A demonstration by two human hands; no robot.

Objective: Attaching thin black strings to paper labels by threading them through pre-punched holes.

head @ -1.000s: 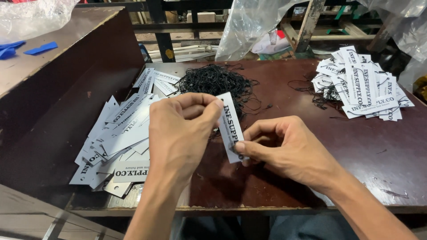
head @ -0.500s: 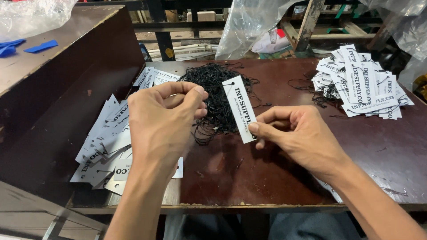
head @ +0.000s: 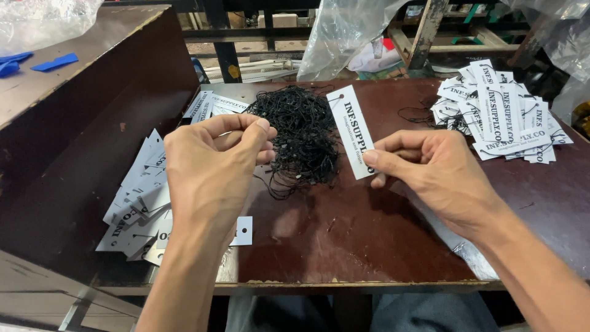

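A person's right hand (head: 430,172) pinches the lower end of a long white rectangular paper tag with black print (head: 351,130), holding it tilted upright above a dark brown wooden counter (head: 369,240). A small punched hole shows near the tag's top end. The left hand (head: 212,163) hovers beside it with thumb and fingertips closed together; whether a cord lies between them cannot be told. Between and behind the two hands sits a tangled heap of thin black cords (head: 298,135), resting on the counter just under the raised tag. A loose spread of white tags (head: 138,206) lies at the left edge, partly hidden by the left forearm, and a second pile of tags with black cords attached (head: 501,110) sits at the far right. Clear plastic bags (head: 344,37) hang behind the counter.
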